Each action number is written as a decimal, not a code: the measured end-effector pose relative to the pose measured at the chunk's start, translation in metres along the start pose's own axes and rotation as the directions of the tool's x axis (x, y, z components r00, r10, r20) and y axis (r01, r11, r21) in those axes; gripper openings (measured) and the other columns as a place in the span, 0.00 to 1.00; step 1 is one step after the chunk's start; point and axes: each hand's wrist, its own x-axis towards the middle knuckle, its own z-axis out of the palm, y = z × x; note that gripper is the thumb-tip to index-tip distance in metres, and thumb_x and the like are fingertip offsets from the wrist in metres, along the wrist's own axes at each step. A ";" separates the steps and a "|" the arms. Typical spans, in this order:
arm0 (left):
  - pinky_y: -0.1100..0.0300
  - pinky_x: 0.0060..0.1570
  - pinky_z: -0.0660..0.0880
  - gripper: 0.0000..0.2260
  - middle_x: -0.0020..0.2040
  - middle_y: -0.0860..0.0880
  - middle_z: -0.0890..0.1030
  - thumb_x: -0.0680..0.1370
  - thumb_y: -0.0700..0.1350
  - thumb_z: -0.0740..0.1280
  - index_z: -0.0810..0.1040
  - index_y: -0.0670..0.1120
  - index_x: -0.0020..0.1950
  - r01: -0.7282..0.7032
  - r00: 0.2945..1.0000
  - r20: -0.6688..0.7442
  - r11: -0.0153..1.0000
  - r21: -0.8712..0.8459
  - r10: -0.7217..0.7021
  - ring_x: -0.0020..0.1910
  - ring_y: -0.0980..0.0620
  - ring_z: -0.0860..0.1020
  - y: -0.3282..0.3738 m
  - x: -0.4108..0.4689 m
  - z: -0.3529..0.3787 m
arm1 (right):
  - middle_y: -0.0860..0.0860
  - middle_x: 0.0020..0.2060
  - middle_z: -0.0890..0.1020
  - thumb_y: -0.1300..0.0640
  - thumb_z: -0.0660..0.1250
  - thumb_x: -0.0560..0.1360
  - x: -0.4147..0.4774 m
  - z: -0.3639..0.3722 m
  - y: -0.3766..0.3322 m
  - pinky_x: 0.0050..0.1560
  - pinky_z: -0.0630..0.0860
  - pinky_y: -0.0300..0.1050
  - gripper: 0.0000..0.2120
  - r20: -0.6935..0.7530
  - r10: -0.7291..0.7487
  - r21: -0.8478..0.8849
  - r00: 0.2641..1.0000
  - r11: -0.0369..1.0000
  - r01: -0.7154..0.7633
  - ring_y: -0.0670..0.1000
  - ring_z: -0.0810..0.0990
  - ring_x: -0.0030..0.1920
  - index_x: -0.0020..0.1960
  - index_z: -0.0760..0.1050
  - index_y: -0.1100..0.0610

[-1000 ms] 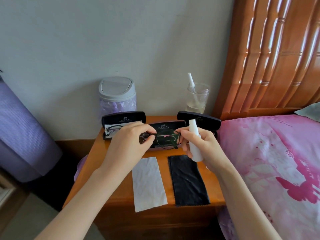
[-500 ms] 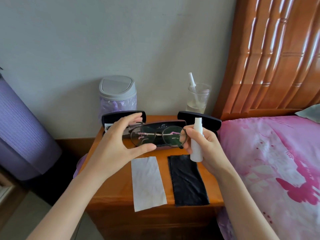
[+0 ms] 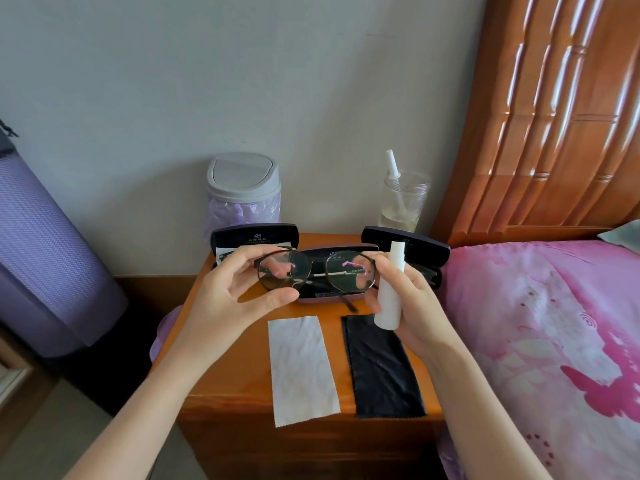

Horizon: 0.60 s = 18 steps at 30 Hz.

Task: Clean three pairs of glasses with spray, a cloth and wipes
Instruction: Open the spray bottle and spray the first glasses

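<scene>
From the head view, the left hand [image 3: 235, 299] pinches the glasses [image 3: 317, 271] by the rim of one lens, thumb below and fingers curled over the top. It holds them upright above the nightstand [image 3: 225, 344], in front of the middle case [image 3: 337, 252]. The right hand [image 3: 419, 306] is wrapped round the white spray bottle [image 3: 391, 289], nozzle end up, just beside the other lens. Whether a fingertip touches the frame cannot be told. The step in hand appears to be spraying the lenses. To do it well, the nozzle should probably face the glass squarely, and the pinch should stay on the rim so no finger marks the lens. A light mist per side would suit, then the black cloth [image 3: 381, 365] or the white wipe [image 3: 301, 368], both lying flat at the front edge. Two more open cases, the left case [image 3: 254, 237] and the right case [image 3: 408, 244], flank the middle one. The lids carry a small pale logo with a line of characters beneath, too small to read. The bottle shows no label.
</scene>
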 end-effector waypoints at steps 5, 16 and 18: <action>0.70 0.53 0.74 0.21 0.38 0.59 0.78 0.65 0.50 0.76 0.77 0.57 0.56 -0.072 0.997 -0.003 0.997 -0.014 0.072 0.49 0.54 0.81 0.002 0.003 -0.002 | 0.57 0.50 0.83 0.51 0.61 0.76 0.001 0.008 -0.006 0.28 0.70 0.36 0.12 0.008 -0.018 0.058 1.000 0.998 0.017 0.47 0.73 0.27 0.45 0.78 0.57; 0.75 0.53 0.71 0.20 0.45 0.67 0.77 0.65 0.58 0.71 0.74 0.65 0.56 -0.181 0.982 -0.015 0.964 0.193 0.187 0.55 0.59 0.77 0.011 0.001 -0.015 | 0.53 0.38 0.79 0.41 0.67 0.69 0.005 0.012 -0.014 0.28 0.69 0.37 0.10 -0.055 -0.120 -0.123 0.991 0.986 0.113 0.48 0.73 0.28 0.42 0.79 0.47; 0.75 0.53 0.71 0.23 0.45 0.66 0.77 0.66 0.58 0.71 0.74 0.58 0.60 -0.194 0.979 -0.014 0.955 0.223 0.203 0.51 0.59 0.77 0.012 0.000 -0.017 | 0.55 0.38 0.78 0.42 0.67 0.69 0.005 0.012 -0.013 0.29 0.70 0.37 0.11 -0.060 -0.133 -0.144 0.989 0.982 0.123 0.48 0.73 0.28 0.42 0.79 0.49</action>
